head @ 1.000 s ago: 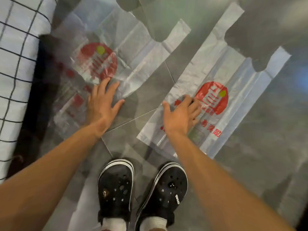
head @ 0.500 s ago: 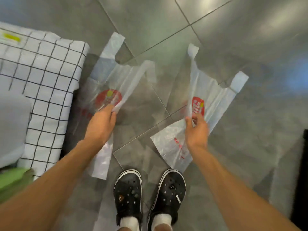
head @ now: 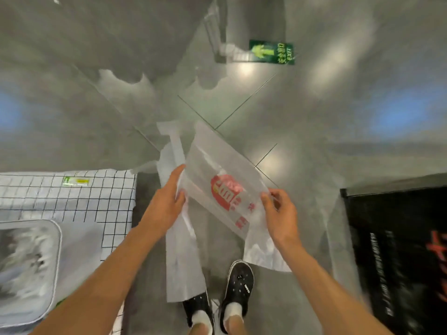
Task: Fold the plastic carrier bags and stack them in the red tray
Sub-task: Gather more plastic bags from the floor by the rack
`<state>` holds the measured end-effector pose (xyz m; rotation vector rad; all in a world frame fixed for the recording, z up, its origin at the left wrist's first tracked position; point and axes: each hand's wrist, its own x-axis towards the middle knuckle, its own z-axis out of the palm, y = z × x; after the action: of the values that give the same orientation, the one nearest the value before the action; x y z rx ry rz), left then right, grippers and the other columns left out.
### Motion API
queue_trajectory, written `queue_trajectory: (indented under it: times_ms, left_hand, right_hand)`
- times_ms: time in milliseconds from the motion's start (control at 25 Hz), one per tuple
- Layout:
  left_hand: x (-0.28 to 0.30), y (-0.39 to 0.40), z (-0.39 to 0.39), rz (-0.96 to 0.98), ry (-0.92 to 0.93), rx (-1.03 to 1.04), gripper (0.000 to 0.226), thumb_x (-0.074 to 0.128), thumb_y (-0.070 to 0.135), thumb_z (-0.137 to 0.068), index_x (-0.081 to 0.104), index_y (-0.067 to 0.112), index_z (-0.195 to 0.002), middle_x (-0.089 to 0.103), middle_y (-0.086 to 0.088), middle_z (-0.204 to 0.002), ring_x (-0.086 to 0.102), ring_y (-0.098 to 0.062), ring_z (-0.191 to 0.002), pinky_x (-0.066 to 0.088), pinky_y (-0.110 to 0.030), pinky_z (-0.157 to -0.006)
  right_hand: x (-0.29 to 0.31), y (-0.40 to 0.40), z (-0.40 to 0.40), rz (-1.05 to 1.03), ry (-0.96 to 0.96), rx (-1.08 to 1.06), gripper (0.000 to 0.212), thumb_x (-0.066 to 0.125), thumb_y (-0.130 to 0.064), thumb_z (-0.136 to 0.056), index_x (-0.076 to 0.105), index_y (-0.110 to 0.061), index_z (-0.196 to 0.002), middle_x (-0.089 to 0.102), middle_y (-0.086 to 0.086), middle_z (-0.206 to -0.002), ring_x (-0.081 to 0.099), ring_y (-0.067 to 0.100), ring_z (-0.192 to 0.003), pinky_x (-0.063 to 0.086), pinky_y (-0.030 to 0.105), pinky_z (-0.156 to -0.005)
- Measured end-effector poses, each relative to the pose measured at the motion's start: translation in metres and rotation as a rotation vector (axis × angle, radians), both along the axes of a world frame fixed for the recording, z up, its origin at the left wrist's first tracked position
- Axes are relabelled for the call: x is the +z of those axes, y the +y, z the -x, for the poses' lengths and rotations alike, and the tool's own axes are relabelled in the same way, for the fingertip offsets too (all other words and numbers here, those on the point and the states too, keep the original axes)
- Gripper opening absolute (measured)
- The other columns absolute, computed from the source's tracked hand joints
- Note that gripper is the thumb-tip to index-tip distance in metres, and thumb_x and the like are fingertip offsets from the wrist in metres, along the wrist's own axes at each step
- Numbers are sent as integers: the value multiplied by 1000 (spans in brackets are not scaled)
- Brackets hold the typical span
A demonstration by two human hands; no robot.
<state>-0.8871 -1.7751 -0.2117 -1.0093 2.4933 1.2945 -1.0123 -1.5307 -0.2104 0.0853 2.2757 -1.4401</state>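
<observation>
Left hand (head: 167,201) and right hand (head: 280,213) each grip a plastic bag (head: 225,189) edge, held above bare floor. Checked cloth (head: 101,197) lies left, black mat (head: 396,250) right

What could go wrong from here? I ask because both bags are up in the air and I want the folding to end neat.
The left hand and right hand each grip only an edge, so the printed bag and the plain bag hang loose and may crease or slip. The plain bag dangles near the shoes and could get stepped on. No red tray is in view.
</observation>
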Motion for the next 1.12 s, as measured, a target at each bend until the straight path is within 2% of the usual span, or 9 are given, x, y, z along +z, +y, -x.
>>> queue_trajectory:
  times_ms: [120,240,400,480,600,760,840,1000,1120]
  left_hand:
    - [84,20,15,-49,68,-120,51,51,11,-100,48,48,-136,67,-24,-113,66,-14,-74,51,-27,-71]
    - [172,48,32,-56,83,-190,39,52,2,-96,64,38,-108,58,-29,-130,55,1,-57,38,-9,-56]
    - [274,100,57,-91,102,-279,33,51,1,-96,68,24,-112,65,-26,-114,48,1,-49,35,-11,-51]
    - [314,129,69,-97,136,-338,33,52,1,-96,67,29,-107,63,-12,-84,44,-5,-49,34,-15,-51]
    - [368,175,86,-127,142,-451,31,51,3,-98,66,29,-107,59,8,-77,46,-3,-52,37,-18,-56]
    - [422,226,122,-148,196,-589,32,52,2,-98,69,29,-97,66,14,-82,52,1,-59,41,-13,-58]
    - [445,253,142,-175,259,-641,32,54,2,-94,70,29,-94,67,9,-79,53,2,-60,41,-14,-62]
    - [476,316,170,-254,314,-736,33,52,6,-90,68,22,-115,56,10,-73,50,3,-58,40,-16,-61]
    - [489,353,181,-400,223,-792,48,53,12,-99,48,36,-139,55,1,-70,53,-5,-57,46,-19,-56]
  right_hand:
    - [87,21,-2,36,-4,-23,6,60,-22,-101,63,-17,-100,70,-4,-92,66,4,-82,48,11,-62]
    - [176,49,4,56,12,-52,7,61,-22,-100,63,-15,-98,70,-2,-90,68,11,-77,45,13,-47]
    - [275,94,2,43,63,-116,9,61,-27,-100,63,-19,-95,71,-2,-91,71,12,-79,54,21,-51]
    - [310,113,-2,59,57,-176,10,61,-30,-99,62,-23,-93,71,-3,-90,70,14,-78,53,23,-48]
    - [363,142,-6,118,42,-243,12,61,-32,-99,63,-22,-93,71,-4,-91,71,15,-80,61,39,-53]
    - [417,185,1,200,160,-285,10,64,-20,-98,68,-11,-95,72,0,-89,68,4,-82,52,19,-73]
    - [434,205,0,219,178,-309,11,64,-17,-98,68,-7,-97,71,5,-94,67,8,-87,52,21,-79]
    - [454,231,-17,273,203,-385,13,60,-19,-100,68,-9,-103,70,3,-99,67,12,-92,54,27,-85]
    - [463,243,-29,328,200,-537,19,55,-28,-103,69,-16,-108,72,-4,-101,67,6,-94,54,24,-84]
